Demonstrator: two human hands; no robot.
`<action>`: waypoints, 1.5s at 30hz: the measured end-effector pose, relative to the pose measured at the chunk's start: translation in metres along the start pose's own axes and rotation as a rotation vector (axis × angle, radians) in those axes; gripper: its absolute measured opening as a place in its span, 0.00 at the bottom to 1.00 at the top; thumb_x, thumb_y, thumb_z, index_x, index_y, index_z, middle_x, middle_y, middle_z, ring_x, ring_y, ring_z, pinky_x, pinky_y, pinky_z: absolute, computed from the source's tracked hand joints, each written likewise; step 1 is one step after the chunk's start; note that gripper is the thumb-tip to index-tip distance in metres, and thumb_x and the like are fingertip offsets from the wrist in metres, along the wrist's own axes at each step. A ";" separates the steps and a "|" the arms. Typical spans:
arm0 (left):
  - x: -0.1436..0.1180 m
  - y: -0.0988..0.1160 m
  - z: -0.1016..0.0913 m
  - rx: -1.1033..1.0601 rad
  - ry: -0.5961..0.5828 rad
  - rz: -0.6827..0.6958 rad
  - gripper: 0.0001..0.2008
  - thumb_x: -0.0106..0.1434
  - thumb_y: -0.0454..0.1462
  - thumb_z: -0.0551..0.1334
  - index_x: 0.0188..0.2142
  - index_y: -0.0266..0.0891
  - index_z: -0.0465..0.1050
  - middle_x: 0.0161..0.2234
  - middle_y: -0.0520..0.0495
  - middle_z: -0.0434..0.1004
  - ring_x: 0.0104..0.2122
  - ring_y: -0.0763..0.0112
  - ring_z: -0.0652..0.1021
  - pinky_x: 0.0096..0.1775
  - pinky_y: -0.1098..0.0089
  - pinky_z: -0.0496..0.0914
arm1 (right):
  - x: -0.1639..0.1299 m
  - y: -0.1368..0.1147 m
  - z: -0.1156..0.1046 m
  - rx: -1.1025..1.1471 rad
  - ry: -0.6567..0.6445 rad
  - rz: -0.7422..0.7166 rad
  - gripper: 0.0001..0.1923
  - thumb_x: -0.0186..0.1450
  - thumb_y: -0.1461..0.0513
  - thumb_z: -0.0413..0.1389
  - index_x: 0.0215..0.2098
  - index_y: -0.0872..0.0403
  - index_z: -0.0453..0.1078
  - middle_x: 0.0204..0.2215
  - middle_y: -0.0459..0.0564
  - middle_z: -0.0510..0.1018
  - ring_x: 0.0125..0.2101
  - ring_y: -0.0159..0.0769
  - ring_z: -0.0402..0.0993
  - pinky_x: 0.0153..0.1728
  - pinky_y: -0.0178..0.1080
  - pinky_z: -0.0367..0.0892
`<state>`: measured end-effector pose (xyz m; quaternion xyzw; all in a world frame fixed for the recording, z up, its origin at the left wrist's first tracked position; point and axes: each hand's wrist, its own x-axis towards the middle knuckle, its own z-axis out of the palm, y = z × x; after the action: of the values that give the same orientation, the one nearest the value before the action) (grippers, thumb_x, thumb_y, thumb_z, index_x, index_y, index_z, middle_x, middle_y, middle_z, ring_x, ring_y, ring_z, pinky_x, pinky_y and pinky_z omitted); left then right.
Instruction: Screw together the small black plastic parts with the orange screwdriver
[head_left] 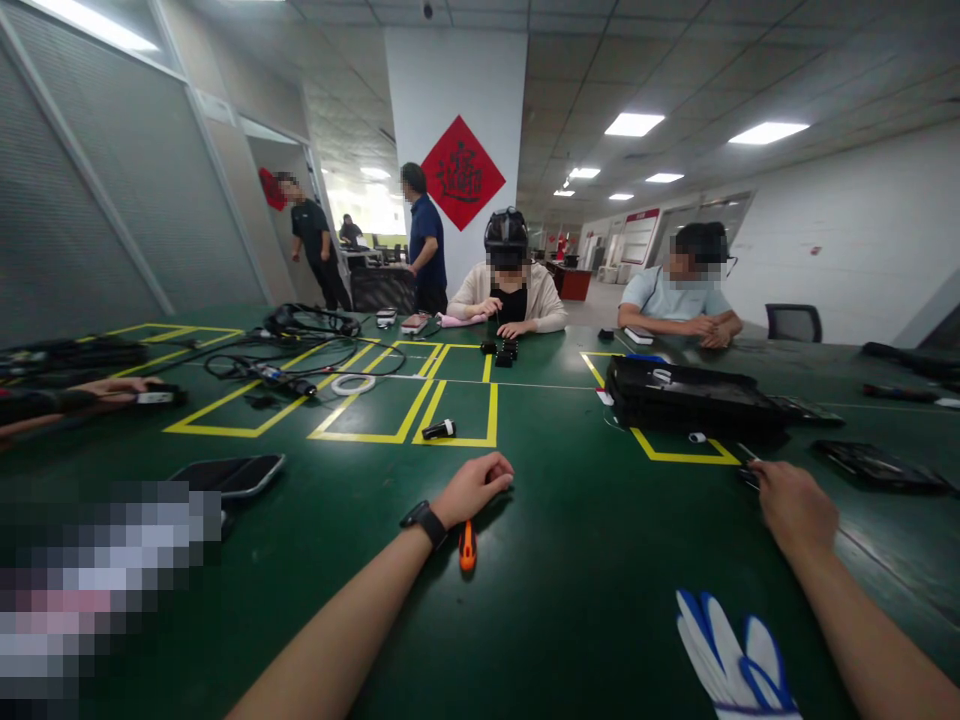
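Note:
My left hand [474, 488], with a dark watch [425, 522] at the wrist, rests on the green table with its fingers curled together and nothing visible in them. Beside that wrist lies an orange and black handled tool [468, 547], partly covered by the arm. Beyond the hand is a small black cylinder with a white band [439, 430]. At the right, my right hand [799, 505] is closed, fingertips pinched at a thin, pale piece and a small dark thing too small to name. White gloves with blue edges [739, 655] lie nearer me, left of that forearm.
A black bag [690, 390] lies beyond my right hand, with a flat black object [881, 467] further right. Yellow tape rectangles [457, 443] mark the table. Cables [300, 365], a white coil [353, 384] and a phone-like slab [232, 476] lie left. Several people are around the table.

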<state>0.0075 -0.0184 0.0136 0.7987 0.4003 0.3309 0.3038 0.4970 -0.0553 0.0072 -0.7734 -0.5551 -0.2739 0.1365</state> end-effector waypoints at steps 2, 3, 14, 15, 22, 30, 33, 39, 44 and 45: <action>0.000 0.001 0.000 0.002 -0.002 0.004 0.12 0.59 0.42 0.53 0.35 0.37 0.68 0.25 0.52 0.69 0.25 0.76 0.67 0.29 0.75 0.61 | 0.001 0.001 0.000 -0.009 -0.014 -0.001 0.16 0.65 0.61 0.41 0.42 0.54 0.69 0.37 0.54 0.72 0.39 0.40 0.65 0.28 0.37 0.59; 0.000 0.001 -0.001 0.003 -0.001 0.003 0.12 0.59 0.42 0.53 0.35 0.37 0.68 0.26 0.52 0.69 0.25 0.76 0.67 0.29 0.75 0.61 | 0.001 0.002 0.001 -0.015 -0.019 -0.005 0.16 0.65 0.62 0.41 0.42 0.54 0.69 0.37 0.54 0.72 0.39 0.40 0.65 0.28 0.37 0.58; -0.001 0.003 -0.001 0.005 0.011 -0.004 0.12 0.59 0.42 0.53 0.35 0.37 0.68 0.25 0.52 0.69 0.25 0.76 0.67 0.29 0.74 0.62 | 0.003 0.008 0.007 -0.047 -0.060 -0.051 0.16 0.64 0.59 0.43 0.40 0.55 0.70 0.37 0.56 0.71 0.38 0.43 0.65 0.30 0.39 0.59; -0.001 0.003 -0.001 0.006 0.011 0.000 0.12 0.59 0.42 0.53 0.35 0.37 0.68 0.25 0.52 0.69 0.25 0.76 0.67 0.29 0.74 0.61 | 0.003 0.008 0.007 -0.052 -0.065 -0.056 0.15 0.64 0.58 0.44 0.40 0.56 0.70 0.38 0.57 0.70 0.39 0.44 0.65 0.32 0.40 0.60; 0.000 0.004 -0.001 -0.005 0.005 -0.014 0.12 0.59 0.43 0.54 0.35 0.36 0.69 0.26 0.52 0.69 0.25 0.75 0.67 0.30 0.74 0.62 | 0.003 0.011 0.008 -0.069 -0.089 -0.075 0.14 0.61 0.61 0.48 0.41 0.56 0.68 0.38 0.58 0.70 0.40 0.46 0.64 0.33 0.41 0.60; 0.000 0.003 -0.001 -0.016 0.000 -0.014 0.12 0.59 0.43 0.54 0.35 0.36 0.69 0.26 0.51 0.70 0.25 0.75 0.68 0.30 0.74 0.62 | 0.000 0.015 0.014 -0.127 -0.031 -0.044 0.15 0.59 0.59 0.48 0.42 0.52 0.69 0.41 0.57 0.69 0.40 0.48 0.62 0.30 0.42 0.58; 0.000 0.002 -0.001 -0.011 -0.003 -0.006 0.13 0.59 0.43 0.53 0.35 0.36 0.69 0.26 0.51 0.70 0.25 0.75 0.68 0.30 0.74 0.62 | 0.000 0.019 0.016 -0.079 -0.059 -0.030 0.16 0.60 0.58 0.48 0.44 0.52 0.68 0.41 0.57 0.68 0.40 0.48 0.62 0.28 0.41 0.59; 0.000 0.001 -0.001 0.016 -0.001 0.005 0.13 0.59 0.44 0.53 0.35 0.37 0.69 0.27 0.51 0.70 0.26 0.75 0.68 0.30 0.74 0.62 | 0.001 0.020 0.014 -0.028 -0.069 -0.031 0.15 0.60 0.58 0.47 0.43 0.51 0.68 0.41 0.56 0.68 0.40 0.47 0.62 0.29 0.41 0.60; 0.000 0.000 -0.001 0.033 -0.005 0.017 0.14 0.60 0.45 0.52 0.35 0.37 0.69 0.27 0.51 0.70 0.26 0.75 0.68 0.29 0.75 0.62 | 0.000 0.017 0.010 -0.007 -0.087 -0.005 0.14 0.60 0.58 0.48 0.42 0.51 0.69 0.41 0.57 0.68 0.40 0.47 0.62 0.27 0.40 0.59; 0.000 -0.001 0.000 0.038 -0.005 0.022 0.14 0.60 0.45 0.52 0.35 0.37 0.69 0.27 0.51 0.70 0.26 0.75 0.68 0.29 0.75 0.62 | 0.000 0.017 0.011 -0.001 -0.081 -0.006 0.14 0.60 0.58 0.48 0.42 0.51 0.69 0.41 0.57 0.68 0.40 0.46 0.62 0.27 0.40 0.59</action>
<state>0.0070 -0.0180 0.0134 0.8095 0.3970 0.3244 0.2862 0.5163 -0.0555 0.0003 -0.7822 -0.5624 -0.2432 0.1128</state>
